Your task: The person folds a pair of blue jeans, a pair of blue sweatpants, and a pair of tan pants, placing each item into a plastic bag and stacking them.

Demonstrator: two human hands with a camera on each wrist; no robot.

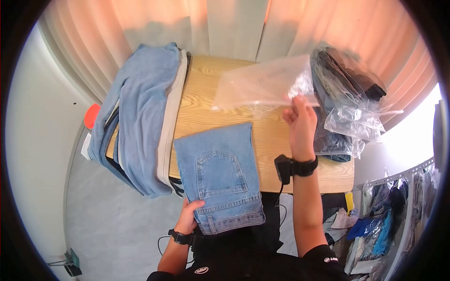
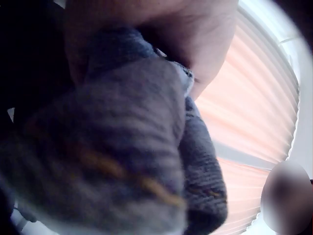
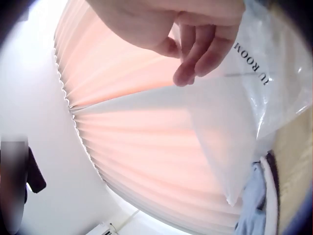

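A folded pair of light blue jeans, back pocket facing up, hangs over the table's front edge. My left hand grips it near the waistband, thumb on top. Close up in the left wrist view, the denim bulges below the hand, its yellow stitching blurred. My right hand pinches a clear plastic bag by one edge, raised above the table. The bag stretches out to the left of the fingers. Dark printed letters show on the bag in the right wrist view.
On the left of the wooden table lies a stack of trousers, blue on top. Several bagged garments are piled at the right. Curtains stand behind. A rack with packed clothes is at the lower right.
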